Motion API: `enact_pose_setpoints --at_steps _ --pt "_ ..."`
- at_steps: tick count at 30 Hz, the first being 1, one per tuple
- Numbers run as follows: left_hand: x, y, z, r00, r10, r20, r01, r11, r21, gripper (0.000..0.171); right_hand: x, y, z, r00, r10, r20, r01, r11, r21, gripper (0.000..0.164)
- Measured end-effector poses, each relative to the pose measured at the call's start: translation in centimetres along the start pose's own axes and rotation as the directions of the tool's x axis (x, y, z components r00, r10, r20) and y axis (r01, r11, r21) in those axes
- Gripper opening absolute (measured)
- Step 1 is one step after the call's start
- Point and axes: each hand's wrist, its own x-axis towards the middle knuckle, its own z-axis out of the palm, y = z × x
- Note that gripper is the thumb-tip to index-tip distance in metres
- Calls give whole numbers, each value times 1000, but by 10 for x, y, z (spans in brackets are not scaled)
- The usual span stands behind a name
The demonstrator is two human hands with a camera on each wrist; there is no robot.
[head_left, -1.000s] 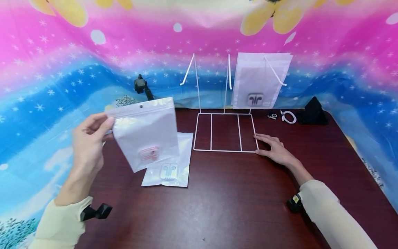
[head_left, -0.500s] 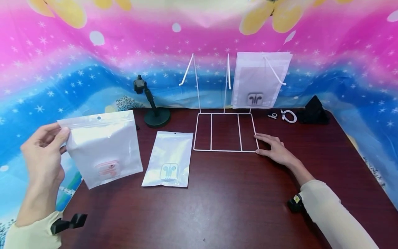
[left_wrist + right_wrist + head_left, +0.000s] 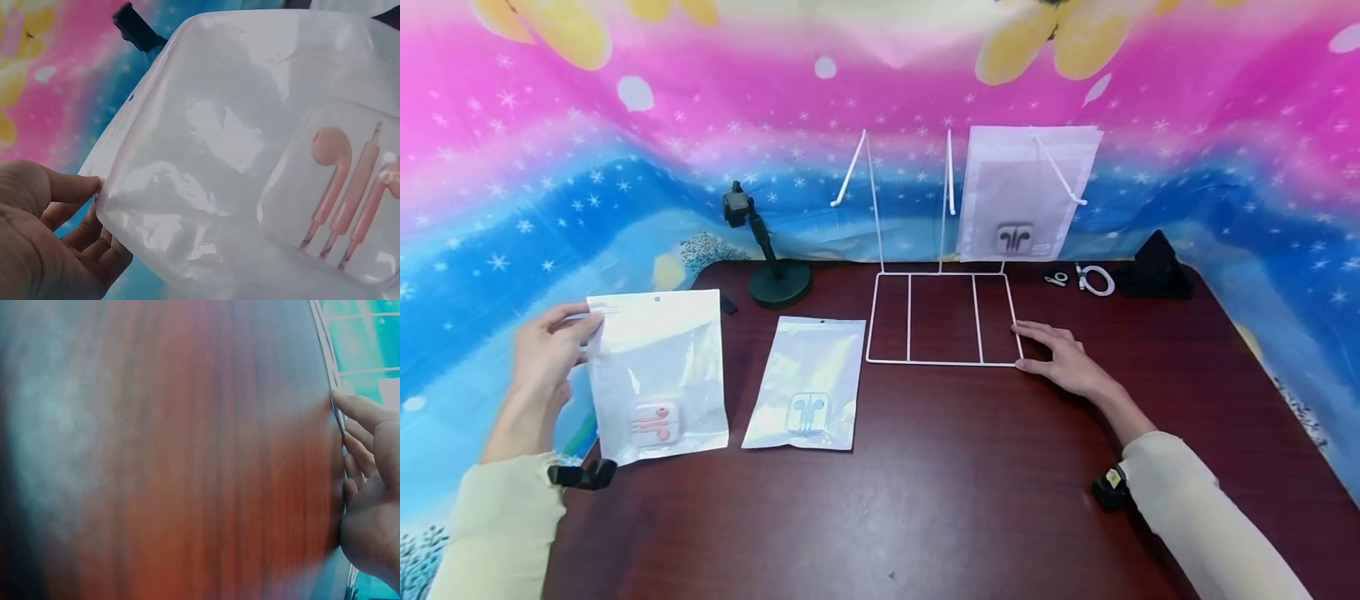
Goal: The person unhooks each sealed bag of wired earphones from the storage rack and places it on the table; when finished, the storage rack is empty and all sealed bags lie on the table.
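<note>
My left hand (image 3: 546, 358) pinches the upper left edge of a white zip bag (image 3: 688, 358) at the table's left side. Through its clear front show pink earphones (image 3: 655, 423) in a flat case, seen large in the left wrist view as pink earphones (image 3: 334, 181). To its right lies another zip bag (image 3: 812, 354) with pale blue earphones (image 3: 808, 412). My right hand (image 3: 1067, 362) rests at the right front corner of a white wire rack (image 3: 943, 362), fingertips on its base wire. Several zip bags (image 3: 1018, 183) hang on the rack's right hook, the front one showing dark earphones.
Behind the bags stands a dark stand with a round base (image 3: 779, 285), a small black object (image 3: 727, 304) beside it. Back right are a coiled white cable (image 3: 1097, 283), a small ring-like item (image 3: 1057, 280) and a black stand (image 3: 1156, 271). A patterned cloth (image 3: 625, 192) encloses the table (image 3: 880, 508).
My left hand has carried the bag with pink earphones leftward, then lower and slightly back right, uncovering the second bag and the round-based stand. My right hand has stayed at the rack.
</note>
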Motion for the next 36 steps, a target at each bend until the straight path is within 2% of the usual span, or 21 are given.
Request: enact_pose_setpoints --at_steps 3,6,11,14,18,21,29,36 --pt "16 -10 4 999 -30 31 30 1000 7 51 1 0 1 1000 1 4 -1 1000 -4 64" --pt "30 -21 11 998 -52 32 52 999 16 47 1 -1 1 1000 -3 -3 3 1000 -7 64" --pt "44 -37 23 990 -133 39 132 991 26 54 1 -2 1 1000 1 0 -1 1000 -10 64" --pt "51 -43 31 988 -150 42 149 988 29 51 1 -1 0 1000 14 7 -14 1000 -5 64" --pt "59 -46 43 985 -165 49 165 986 15 37 1 -1 0 1000 20 3 -20 1000 1 64" --pt "65 -46 51 982 -184 51 184 983 1 33 1 0 0 1000 18 0 -18 1000 3 64" --pt "82 -51 66 972 -231 47 230 973 22 44 1 1 1 1000 26 -1 -26 1000 11 64" --pt "90 -57 76 968 -248 40 247 969 26 47 0 -2 1 1000 29 -3 -29 1000 11 63"
